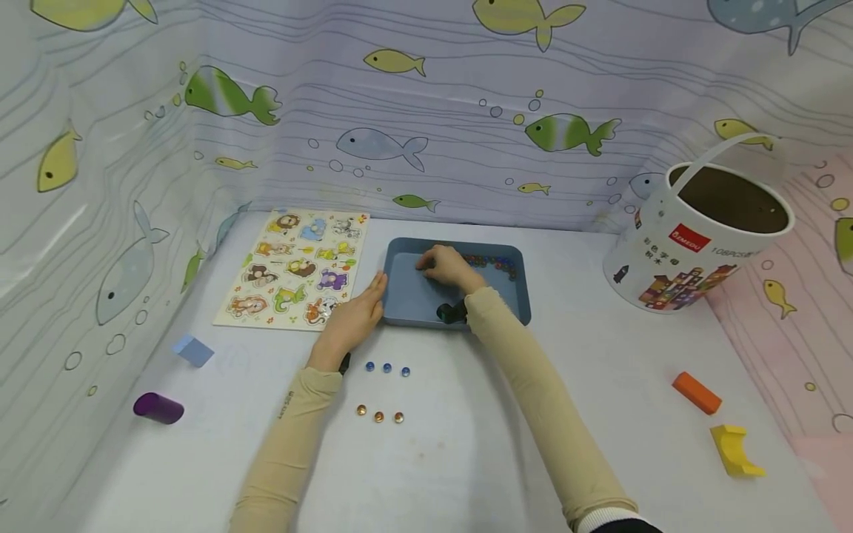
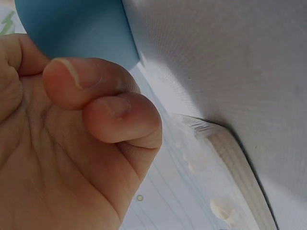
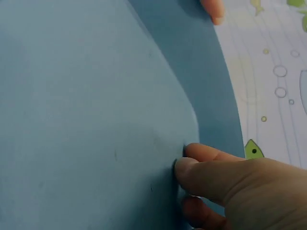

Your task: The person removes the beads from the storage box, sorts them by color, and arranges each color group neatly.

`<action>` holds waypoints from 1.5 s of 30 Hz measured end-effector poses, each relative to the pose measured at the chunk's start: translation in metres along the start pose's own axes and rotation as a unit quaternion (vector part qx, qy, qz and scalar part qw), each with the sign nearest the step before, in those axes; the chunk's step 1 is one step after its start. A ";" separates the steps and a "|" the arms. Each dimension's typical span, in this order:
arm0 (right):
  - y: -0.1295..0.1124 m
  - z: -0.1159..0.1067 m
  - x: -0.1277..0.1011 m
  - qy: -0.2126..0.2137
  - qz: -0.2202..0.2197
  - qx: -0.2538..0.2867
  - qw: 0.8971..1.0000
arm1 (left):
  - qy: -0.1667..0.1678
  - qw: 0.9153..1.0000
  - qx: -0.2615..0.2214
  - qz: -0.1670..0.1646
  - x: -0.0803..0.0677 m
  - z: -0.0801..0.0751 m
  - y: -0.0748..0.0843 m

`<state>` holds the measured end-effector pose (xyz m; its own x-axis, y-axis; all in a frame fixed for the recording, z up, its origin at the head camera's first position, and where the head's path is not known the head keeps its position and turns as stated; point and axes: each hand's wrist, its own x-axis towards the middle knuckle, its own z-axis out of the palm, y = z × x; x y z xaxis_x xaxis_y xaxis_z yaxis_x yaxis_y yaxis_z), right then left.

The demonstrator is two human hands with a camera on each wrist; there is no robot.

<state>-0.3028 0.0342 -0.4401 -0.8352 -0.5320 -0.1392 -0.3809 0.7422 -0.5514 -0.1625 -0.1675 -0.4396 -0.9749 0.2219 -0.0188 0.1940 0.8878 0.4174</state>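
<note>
Starting at the far left, we see a purple cylinder (image 1: 158, 408) lying on the white table (image 1: 466, 459), with a pale blue block (image 1: 193, 350) a little behind it. Next comes an animal puzzle board (image 1: 293, 268) lying flat near the back wall.

Our left hand (image 1: 353, 318) rests at the left edge of the blue tray (image 1: 413, 300), fingers stretched along its rim and touching it; in the left wrist view the thumb (image 2: 81, 81) and a bent finger sit close to the tray corner (image 2: 76, 28), gripping nothing that we can see. In front of this hand lie three blue beads (image 1: 387, 368) in a row, and nearer to us three amber beads (image 1: 379, 416) in a second row, well apart from the tray.

Our right hand (image 1: 448, 266) is inside the tray, fingers curled down onto its floor; in the right wrist view the fingertips (image 3: 192, 165) pinch something small and dark that we cannot identify. A cluster of coloured beads (image 1: 492, 262) lies along the tray's back right corner, just beside that hand.

Further right stands a white bucket (image 1: 693, 244), tilted, its handle up. An orange block (image 1: 696, 392) and a yellow arch block (image 1: 734, 450) lie near the table's right edge.
</note>
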 end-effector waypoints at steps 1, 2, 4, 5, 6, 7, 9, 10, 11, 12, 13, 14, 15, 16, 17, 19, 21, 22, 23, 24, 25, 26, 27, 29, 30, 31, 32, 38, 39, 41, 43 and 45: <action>0.000 0.001 0.000 0.001 0.004 0.001 1.000 | -0.001 1.000 -0.001 0.000 0.000 0.001 0.000; 0.000 0.001 0.000 0.004 0.008 0.007 1.000 | 0.000 1.000 -0.002 0.000 0.001 0.002 0.000; 0.001 0.001 -0.001 0.010 0.018 0.022 1.000 | -0.001 1.000 -0.002 -0.001 0.001 0.003 0.000; 0.002 0.001 -0.003 0.012 0.021 0.032 0.999 | -0.001 1.000 -0.002 -0.001 0.001 0.003 0.000; 0.002 0.000 -0.005 0.014 0.021 0.044 0.999 | -0.001 1.000 -0.001 0.000 0.001 0.003 0.000; 0.002 -0.002 -0.007 0.018 0.021 0.055 0.998 | -0.002 1.000 0.000 0.000 0.001 0.003 0.000; 0.001 -0.005 -0.013 0.022 0.018 0.082 0.996 | -0.003 1.000 0.002 0.001 0.000 0.001 0.001; 0.000 -0.007 -0.016 0.023 0.016 0.094 0.995 | -0.003 1.000 0.003 0.001 0.000 0.001 0.001; -0.001 -0.009 -0.019 0.026 0.012 0.105 0.994 | -0.003 1.000 0.003 0.002 0.000 0.000 0.001; -0.003 -0.011 -0.023 0.028 0.008 0.116 0.993 | -0.003 1.000 0.004 0.003 0.001 -0.001 0.001; -0.005 -0.013 -0.028 0.031 0.003 0.127 0.991 | -0.004 1.000 0.003 0.003 0.001 -0.001 0.001; -0.007 -0.014 -0.033 0.032 -0.004 0.137 0.990 | -0.005 1.000 0.003 0.003 0.001 -0.001 0.001; -0.009 -0.014 -0.038 0.033 -0.013 0.145 0.989 | -0.006 1.000 0.003 0.003 0.002 -0.002 0.001; -0.011 -0.015 -0.044 0.034 -0.024 0.155 0.987 | -0.007 1.000 0.003 0.003 0.002 -0.002 0.001; -0.014 -0.015 -0.051 0.034 -0.035 0.167 0.985 | -0.006 1.000 0.002 0.003 0.002 -0.002 0.001; -0.019 -0.014 -0.066 0.031 -0.054 0.192 0.979 | -0.006 1.000 0.003 0.003 0.002 -0.002 0.001; -0.025 -0.011 -0.081 0.029 -0.071 0.215 0.974 | -0.005 1.000 0.005 0.002 0.002 -0.002 0.001; -0.028 -0.009 -0.088 0.028 -0.076 0.226 0.971 | -0.004 1.000 0.004 0.001 0.002 -0.002 0.001; -0.031 -0.006 -0.096 0.027 -0.078 0.236 0.968 | -0.004 1.000 0.003 0.000 0.003 -0.002 0.000; -0.033 -0.002 -0.104 0.024 -0.080 0.243 0.966 | -0.005 1.000 0.003 -0.001 0.003 -0.001 0.000; -0.035 0.002 -0.112 0.021 -0.081 0.250 0.965 | -0.006 1.000 0.000 -0.002 0.003 -0.001 0.000; -0.037 0.007 -0.120 0.014 -0.081 0.259 0.962 | -0.007 1.000 0.000 -0.002 0.003 -0.001 0.000; -0.039 0.013 -0.128 0.006 -0.081 0.265 0.961 | -0.008 1.000 0.000 -0.001 0.003 -0.001 0.001; -0.041 0.025 -0.144 -0.010 -0.083 0.274 0.958 | -0.007 1.000 0.002 0.000 0.002 -0.001 0.001; -0.042 0.031 -0.151 -0.018 -0.086 0.276 0.957 | -0.006 1.000 0.002 0.000 0.002 -0.001 0.001; -0.042 0.038 -0.158 -0.025 -0.088 0.274 0.957 | -0.005 1.000 0.002 0.000 0.002 -0.002 0.001; -0.042 0.044 -0.165 -0.031 -0.092 0.265 0.959 | -0.004 1.000 0.004 0.000 0.002 -0.002 0.001; -0.039 0.071 -0.194 -0.041 -0.116 0.188 0.974 | -0.005 1.000 0.007 0.001 0.001 -0.002 0.001; -0.039 0.073 -0.196 -0.042 -0.122 0.182 0.975 | -0.006 1.000 0.007 0.001 0.001 -0.002 0.001; -0.040 0.077 -0.201 -0.045 -0.135 0.179 0.974 | -0.006 1.000 0.007 0.001 0.001 -0.002 0.000; -0.041 0.080 -0.204 -0.049 -0.150 0.173 0.972 | -0.005 1.000 0.006 0.000 0.001 -0.002 0.000; -0.042 0.083 -0.206 -0.057 -0.160 0.164 0.972 | -0.004 1.000 0.004 0.004 0.001 -0.002 0.000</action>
<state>-0.0819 0.0790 -0.4565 -0.6385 -0.7696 0.0027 -0.4509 0.3712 -0.8118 -0.1638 -0.1678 -0.4377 -0.9724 0.2320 -0.0237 0.2023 0.8896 0.4094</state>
